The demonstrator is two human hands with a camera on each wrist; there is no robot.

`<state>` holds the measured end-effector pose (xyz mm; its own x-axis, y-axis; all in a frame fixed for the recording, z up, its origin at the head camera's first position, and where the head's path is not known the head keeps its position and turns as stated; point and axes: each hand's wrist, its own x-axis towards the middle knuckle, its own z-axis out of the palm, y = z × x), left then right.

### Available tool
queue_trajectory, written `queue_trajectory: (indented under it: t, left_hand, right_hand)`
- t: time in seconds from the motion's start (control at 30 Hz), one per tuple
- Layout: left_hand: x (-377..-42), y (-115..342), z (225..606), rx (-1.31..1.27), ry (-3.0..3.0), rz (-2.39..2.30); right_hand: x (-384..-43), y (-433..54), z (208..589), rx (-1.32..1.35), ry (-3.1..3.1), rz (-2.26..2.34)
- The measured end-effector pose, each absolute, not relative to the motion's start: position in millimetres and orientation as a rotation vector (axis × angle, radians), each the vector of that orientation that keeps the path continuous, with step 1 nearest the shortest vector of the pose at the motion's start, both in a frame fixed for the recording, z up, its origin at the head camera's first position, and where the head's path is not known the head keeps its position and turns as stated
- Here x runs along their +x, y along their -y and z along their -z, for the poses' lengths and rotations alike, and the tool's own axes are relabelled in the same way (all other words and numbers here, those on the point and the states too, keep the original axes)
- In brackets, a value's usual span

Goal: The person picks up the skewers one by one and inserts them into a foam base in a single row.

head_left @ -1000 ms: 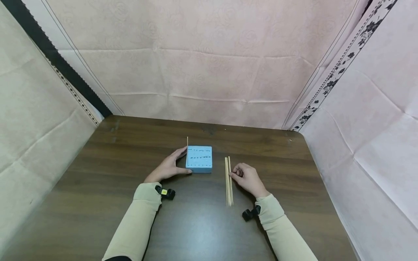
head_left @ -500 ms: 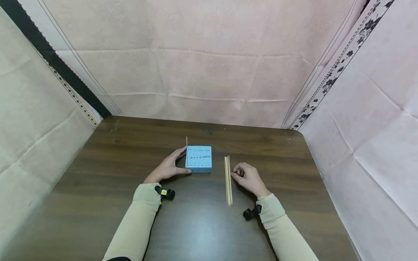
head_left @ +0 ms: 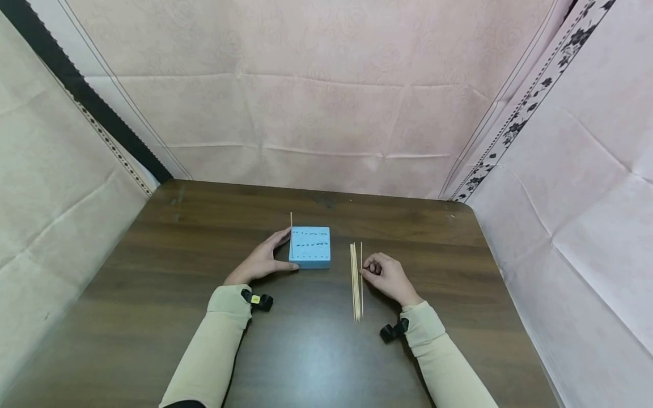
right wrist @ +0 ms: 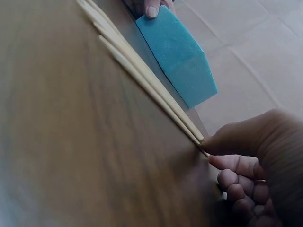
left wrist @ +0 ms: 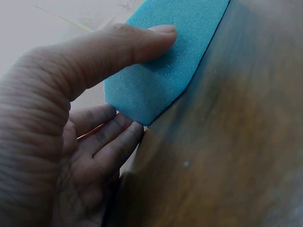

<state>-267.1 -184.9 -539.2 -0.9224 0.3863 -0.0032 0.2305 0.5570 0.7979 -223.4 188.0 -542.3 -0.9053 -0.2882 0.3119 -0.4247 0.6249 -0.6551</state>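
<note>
A light blue foam block (head_left: 310, 245) with rows of dark holes on top sits on the table. My left hand (head_left: 265, 260) holds it at its left side, thumb on the front face and fingers round the left corner. One thin wooden stick (head_left: 291, 220) shows along the block's left edge, its tip rising past the far side. To the right lies a narrow bundle of several wooden sticks (head_left: 354, 277). My right hand (head_left: 389, 277) pinches a single wooden stick (head_left: 362, 294) between thumb and index finger, slightly apart from the bundle at its upper end.
The brown wooden table (head_left: 306, 351) has pale patterned cloth (head_left: 316, 113) hanging behind it and at both sides. A black wrist camera (head_left: 262, 302) is strapped to the left wrist, another camera (head_left: 390, 333) to the right.
One stick has come away from the bundle, shifting slightly to the right in my right hand's pinch. The left hand and the foam block stay in place.
</note>
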Motion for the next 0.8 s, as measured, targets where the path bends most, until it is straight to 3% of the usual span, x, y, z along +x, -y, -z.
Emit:
queue_trajectory:
  t: [0.47, 0.8]
  left_hand:
    - [-267, 185, 538, 0.510, -2.625, -1.286]
    - [-266, 184, 537, 0.507, -2.635, -1.276]
  right_hand:
    - [-224, -197, 529, 0.338, 2.811, -0.933]
    - [-226, -204, 531, 0.385, 2.798, -0.872]
